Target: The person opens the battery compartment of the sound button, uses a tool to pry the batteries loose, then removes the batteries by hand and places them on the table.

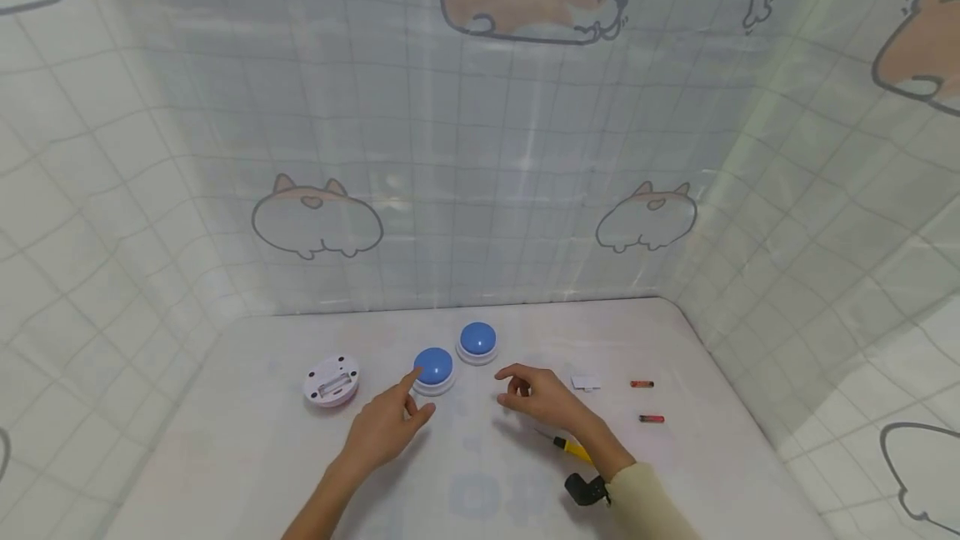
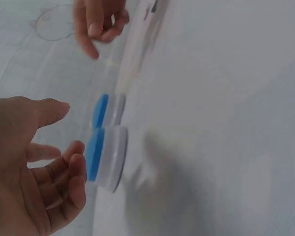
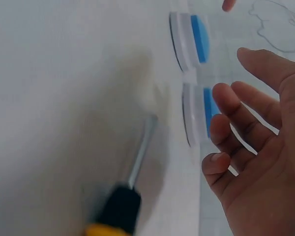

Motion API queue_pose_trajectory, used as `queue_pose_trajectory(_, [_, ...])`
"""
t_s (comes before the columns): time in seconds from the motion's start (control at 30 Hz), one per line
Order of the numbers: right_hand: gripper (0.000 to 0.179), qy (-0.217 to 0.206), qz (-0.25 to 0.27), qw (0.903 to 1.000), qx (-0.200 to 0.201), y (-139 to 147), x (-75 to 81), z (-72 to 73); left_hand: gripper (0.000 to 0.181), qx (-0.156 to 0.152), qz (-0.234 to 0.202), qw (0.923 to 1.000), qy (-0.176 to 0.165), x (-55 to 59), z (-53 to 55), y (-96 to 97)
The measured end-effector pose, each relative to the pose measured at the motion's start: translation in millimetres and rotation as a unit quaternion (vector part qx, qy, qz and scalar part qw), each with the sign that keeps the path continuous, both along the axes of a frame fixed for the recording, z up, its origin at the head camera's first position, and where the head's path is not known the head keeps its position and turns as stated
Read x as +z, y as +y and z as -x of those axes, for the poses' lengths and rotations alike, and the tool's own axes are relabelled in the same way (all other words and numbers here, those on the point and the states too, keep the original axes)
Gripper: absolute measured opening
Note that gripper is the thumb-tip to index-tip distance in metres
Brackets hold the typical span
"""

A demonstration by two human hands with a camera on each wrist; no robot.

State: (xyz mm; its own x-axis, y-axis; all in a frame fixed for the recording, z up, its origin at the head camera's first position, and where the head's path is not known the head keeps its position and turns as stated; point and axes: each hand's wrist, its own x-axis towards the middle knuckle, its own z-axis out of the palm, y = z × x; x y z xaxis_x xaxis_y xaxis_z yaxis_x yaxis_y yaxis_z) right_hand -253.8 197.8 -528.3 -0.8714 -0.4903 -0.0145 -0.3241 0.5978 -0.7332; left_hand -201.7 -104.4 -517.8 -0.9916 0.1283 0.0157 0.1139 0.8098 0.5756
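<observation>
Blue button (image 1: 435, 366) sits on the bench (image 1: 195, 473), midway along, toward the far edge. We judge it light, stiff, slick; best gripped by its white rim (image 1: 438, 389). Left hand (image 1: 384, 430): index extended at the button, contact uncertain, nothing held. Right hand (image 1: 551, 400): loosely bent, holding nothing. Toward the left edge, an upturned button (image 1: 331, 396) exposes its battery slot (image 1: 335, 387); contents unclear to us.

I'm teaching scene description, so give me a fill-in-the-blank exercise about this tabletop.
1. The domed button nearest the left hand has a ____ top.
2. The screwdriver has a black and ____ handle.
3. Exactly ____ red batteries lie on the table.

Missing words: blue; yellow; two.
</observation>
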Motion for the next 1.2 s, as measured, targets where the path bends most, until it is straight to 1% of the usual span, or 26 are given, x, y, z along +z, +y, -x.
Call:
queue_pose_trajectory(0.2, [0.048,-0.035,-0.002,0.9994,0.002,-18,-10.1,9.8,0.074,0.002,0.005,0.9999,-0.013,-9.4,7.5,5.8])
queue_pose_trajectory(0.4, [0.046,-0.028,-0.007,0.9996,0.007,-34,-20.1,21.7,0.082,0.001,0.028,0.9994,-0.02,-20.6,18.6,9.1])
queue_pose_trajectory(0.5, [0.048,-0.031,-0.006,0.9995,0.01,-43,-20.4,26.3,0.085,0.003,0.033,0.9993,-0.019,-26.8,25.1,10.0])
queue_pose_trajectory(0.63, [0.049,-0.029,-0.01,0.9995,0.006,-56,-20.3,32.1,0.089,0.014,0.027,0.9993,-0.021,-34.3,34.3,10.2])
queue_pose_trajectory(0.77, [0.051,-0.013,-0.028,0.9995,-0.004,-68,-22.0,38.6,0.092,0.031,0.026,0.999,-0.019,-39.8,44.6,9.0])
queue_pose_trajectory(0.87, [0.055,0.002,-0.056,0.9984,-0.013,-78,-24.1,42.8,0.093,0.04,0.026,0.9988,-0.013,-43.5,52.0,6.3])
queue_pose_trajectory(1.07, [0.066,0.048,-0.129,0.9902,-0.027,-97,-29.7,47.9,0.092,0.047,0.023,0.9986,-0.009,-51.1,62.3,-1.2])
queue_pose_trajectory(1.2, [0.069,0.077,-0.147,0.9852,-0.043,-104,-32.1,50.7,0.087,0.045,0.016,0.9988,-0.007,-54.6,68.6,-4.3])
